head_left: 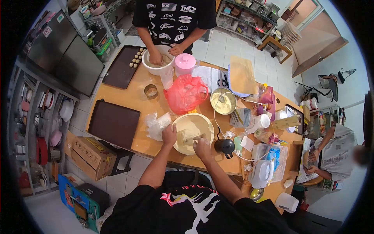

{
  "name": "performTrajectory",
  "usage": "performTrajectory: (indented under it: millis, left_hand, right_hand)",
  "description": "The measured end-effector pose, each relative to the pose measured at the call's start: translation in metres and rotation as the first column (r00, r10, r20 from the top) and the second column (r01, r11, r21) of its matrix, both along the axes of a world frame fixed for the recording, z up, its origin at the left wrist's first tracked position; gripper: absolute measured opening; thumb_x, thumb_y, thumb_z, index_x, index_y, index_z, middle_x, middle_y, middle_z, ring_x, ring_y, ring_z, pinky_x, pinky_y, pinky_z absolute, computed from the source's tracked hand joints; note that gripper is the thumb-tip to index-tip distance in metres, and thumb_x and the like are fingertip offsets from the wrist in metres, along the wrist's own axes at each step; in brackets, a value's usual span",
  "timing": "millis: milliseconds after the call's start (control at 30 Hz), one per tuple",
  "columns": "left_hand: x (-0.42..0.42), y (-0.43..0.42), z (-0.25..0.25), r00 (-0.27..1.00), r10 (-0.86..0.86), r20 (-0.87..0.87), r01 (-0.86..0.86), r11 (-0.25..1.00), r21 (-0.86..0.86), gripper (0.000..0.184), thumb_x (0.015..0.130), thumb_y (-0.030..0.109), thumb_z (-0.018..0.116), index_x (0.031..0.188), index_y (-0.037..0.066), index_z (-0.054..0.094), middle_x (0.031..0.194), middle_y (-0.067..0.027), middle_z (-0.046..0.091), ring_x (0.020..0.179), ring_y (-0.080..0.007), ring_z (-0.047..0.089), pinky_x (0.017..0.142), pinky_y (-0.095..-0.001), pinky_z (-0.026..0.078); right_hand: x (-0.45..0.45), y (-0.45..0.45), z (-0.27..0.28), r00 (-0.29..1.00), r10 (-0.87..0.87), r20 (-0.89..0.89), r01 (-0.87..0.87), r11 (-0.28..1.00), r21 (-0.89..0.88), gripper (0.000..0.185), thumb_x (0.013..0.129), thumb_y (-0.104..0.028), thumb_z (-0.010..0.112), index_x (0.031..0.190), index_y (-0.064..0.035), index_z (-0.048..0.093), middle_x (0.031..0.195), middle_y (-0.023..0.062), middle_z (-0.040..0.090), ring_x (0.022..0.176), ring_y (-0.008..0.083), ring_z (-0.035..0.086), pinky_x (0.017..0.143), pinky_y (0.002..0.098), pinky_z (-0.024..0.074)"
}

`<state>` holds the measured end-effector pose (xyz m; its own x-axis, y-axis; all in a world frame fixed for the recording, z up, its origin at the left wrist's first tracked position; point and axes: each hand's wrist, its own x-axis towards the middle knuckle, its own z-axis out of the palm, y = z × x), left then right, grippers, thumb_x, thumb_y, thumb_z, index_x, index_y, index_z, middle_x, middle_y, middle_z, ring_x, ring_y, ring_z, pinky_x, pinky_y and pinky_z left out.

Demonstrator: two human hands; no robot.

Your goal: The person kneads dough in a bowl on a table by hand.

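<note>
A cream-coloured bowl (202, 123) stands at the table's near edge with pale dough (187, 136) inside. My left hand (169, 135) is closed at the bowl's left rim; what its fingers grip is too small to make out. On the right side of the bowl is my right hand (201, 146), its fingers bent near the dough and smeared with something pale; whether they hold anything is unclear. A clear plastic bag (157, 125) with white contents lies just left of my left hand. Behind the bowl sits a red plastic bag (186, 94).
Dark trays (113, 124) lie at the left, one with small dough balls. Across the table a person (173, 23) has hands at a white bowl (152, 66). A mixer (224, 147) and a steel bowl (223, 101) stand right. Another person (335, 152) works far right.
</note>
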<state>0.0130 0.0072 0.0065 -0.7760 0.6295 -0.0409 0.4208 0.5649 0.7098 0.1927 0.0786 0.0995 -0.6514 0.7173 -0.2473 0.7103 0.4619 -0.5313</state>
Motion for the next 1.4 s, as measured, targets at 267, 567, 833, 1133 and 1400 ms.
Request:
performTrajectory:
  millis: [267, 567, 833, 1133, 1400]
  left_hand:
    - [0.000, -0.001, 0.004, 1.000, 0.001, 0.009, -0.001, 1.000, 0.010, 0.041, 0.097, 0.037, 0.048, 0.103, -0.001, 0.063, 0.094, -0.0268, 0.065, 0.091, -0.0459, 0.061, 0.081, -0.0531, 0.046]
    - [0.005, 0.004, 0.012, 0.999, 0.048, 0.018, -0.047, 0.998, -0.049, 0.037, 0.096, 0.034, 0.049, 0.088, -0.001, 0.061, 0.084, -0.0268, 0.064, 0.083, -0.0468, 0.061, 0.074, -0.0546, 0.046]
    - [0.002, 0.002, 0.006, 0.998, 0.046, 0.031, -0.047, 0.999, 0.013, 0.037, 0.096, 0.034, 0.050, 0.087, -0.001, 0.061, 0.083, -0.0273, 0.064, 0.082, -0.0467, 0.061, 0.073, -0.0542, 0.047]
    - [0.001, 0.002, 0.009, 0.999, 0.030, -0.020, -0.031, 0.999, -0.013, 0.039, 0.096, 0.035, 0.049, 0.090, -0.001, 0.062, 0.083, -0.0272, 0.065, 0.083, -0.0470, 0.062, 0.074, -0.0537, 0.047]
    - [0.003, 0.001, -0.002, 0.999, 0.036, -0.037, -0.035, 0.999, 0.026, 0.038, 0.095, 0.035, 0.051, 0.089, -0.001, 0.062, 0.082, -0.0265, 0.065, 0.079, -0.0462, 0.062, 0.072, -0.0540, 0.048]
  right_hand:
    - [-0.035, 0.016, -0.037, 0.983, 0.181, 0.042, -0.184, 0.979, 0.086, 0.033, 0.079, -0.009, 0.063, 0.112, -0.0111, 0.058, 0.106, 0.0170, 0.058, 0.099, 0.0385, 0.059, 0.084, 0.0479, 0.0492]
    - [-0.072, 0.008, -0.068, 0.950, 0.042, 0.311, -0.089, 0.986, 0.140, 0.033, 0.084, -0.020, 0.060, 0.113, -0.0079, 0.049, 0.108, 0.0210, 0.053, 0.095, 0.0398, 0.060, 0.081, 0.0498, 0.0511]
    - [-0.082, 0.005, -0.043, 0.961, 0.050, 0.273, -0.067, 0.996, 0.054, 0.039, 0.083, -0.020, 0.062, 0.116, -0.0048, 0.046, 0.113, 0.0259, 0.050, 0.104, 0.0425, 0.056, 0.085, 0.0517, 0.0492]
    - [-0.035, 0.043, -0.046, 0.980, -0.148, -0.132, 0.068, 0.877, -0.476, 0.037, 0.081, -0.019, 0.062, 0.113, -0.0002, 0.066, 0.095, 0.0206, 0.069, 0.087, 0.0264, 0.068, 0.076, 0.0354, 0.0524]
    - [-0.082, 0.004, -0.076, 0.954, -0.292, 0.064, 0.276, 0.777, -0.565, 0.024, 0.076, -0.018, 0.063, 0.084, 0.0018, 0.072, 0.075, 0.0232, 0.069, 0.068, 0.0327, 0.069, 0.071, 0.0406, 0.0556]
